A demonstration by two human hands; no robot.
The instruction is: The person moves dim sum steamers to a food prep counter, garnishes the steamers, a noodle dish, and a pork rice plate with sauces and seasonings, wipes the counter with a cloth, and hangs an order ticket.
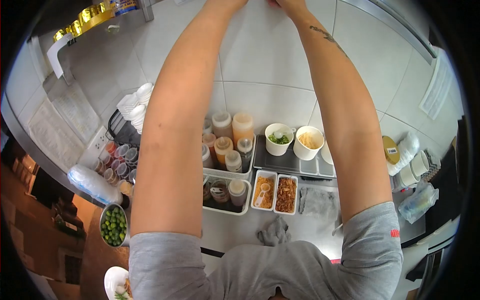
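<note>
Both arms stretch straight up toward the tiled wall (270,60), and the left hand (227,2) and right hand (287,4) are cut off by the top edge of the view — whether the fingers are open, closed or gripping something cannot be told, nor what they touch up there. Judging by the reach, the step in hand is work at something overhead, out of sight. Below, on the table (225,230), stand squeeze bottles (232,132) in a white bin, a cup of chopped greens (278,139), a cup of shredded filling (308,142) and two tubs of fried toppings (275,192) — untouched. Any next move calls for bringing the hands back down past the bottles without knocking them
</note>
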